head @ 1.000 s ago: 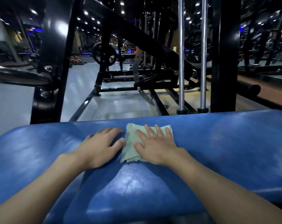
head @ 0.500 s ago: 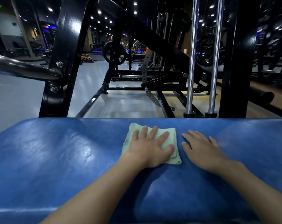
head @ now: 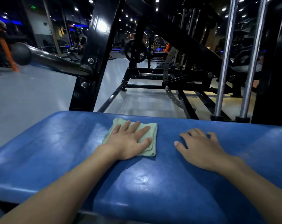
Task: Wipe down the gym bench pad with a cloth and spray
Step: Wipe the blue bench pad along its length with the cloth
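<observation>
**Cloth passed to the left grip**

The folded pale-green cloth (head: 153,131) was pressed flat under the released left grip (head: 130,141), near the far edge of the glossy blue padded counter (head: 56,151). It had been taken over from the right grip (head: 200,147), now rested released to its right. Leftward wiping was judged begun.

**Open pad, crowded far edge**

The bench pad (head: 56,151) lies open left of the cloth (head: 152,135) and between left hand (head: 129,141) and right hand (head: 200,147). Beyond the pad's far edge stand a black upright (head: 96,46), chrome rods (head: 224,62) and a black column (head: 272,78).
</observation>
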Motion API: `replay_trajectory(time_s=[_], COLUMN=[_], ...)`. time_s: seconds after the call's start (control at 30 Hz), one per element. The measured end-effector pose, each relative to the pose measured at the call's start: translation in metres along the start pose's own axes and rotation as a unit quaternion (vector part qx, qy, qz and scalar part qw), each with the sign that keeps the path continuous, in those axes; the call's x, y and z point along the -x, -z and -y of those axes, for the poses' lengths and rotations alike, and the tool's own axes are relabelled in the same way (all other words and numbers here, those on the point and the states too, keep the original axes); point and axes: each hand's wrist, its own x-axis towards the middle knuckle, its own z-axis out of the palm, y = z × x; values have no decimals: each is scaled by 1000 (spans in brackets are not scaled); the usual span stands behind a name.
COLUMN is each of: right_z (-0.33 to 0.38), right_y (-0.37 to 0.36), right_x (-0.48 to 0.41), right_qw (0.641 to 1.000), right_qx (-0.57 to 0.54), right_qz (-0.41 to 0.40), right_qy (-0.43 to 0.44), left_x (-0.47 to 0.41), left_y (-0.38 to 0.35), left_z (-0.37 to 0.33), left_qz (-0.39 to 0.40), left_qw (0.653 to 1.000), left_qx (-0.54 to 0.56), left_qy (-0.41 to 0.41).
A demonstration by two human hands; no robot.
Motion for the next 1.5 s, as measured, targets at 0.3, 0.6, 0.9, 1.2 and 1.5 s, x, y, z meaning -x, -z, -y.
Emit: replay_trajectory(time_s=[0.3,0.6,0.9,1.2,1.5], right_z=[101,190,193,164,152], right_y=[-13,-28,-38,-26,-22], right_x=[-20,-34,-37,-28,-21], right_qw=[993,974,979,983,980], right_qx=[-56,-75,-53,-26,-39], right_qz=[18,71,46,54,57], right_qy=[106,204,194,173,184], left_x=[21,47,85,131,143], left_y=[7,11,14,8,7], left_z=[88,180,245,241,196], left_qz=[-9,-24,-64,-53,-21], left_qw=[997,989,977,971,978], left_qx=[-5,-13,-11,3,-35], left_qy=[73,147,204,232,206])
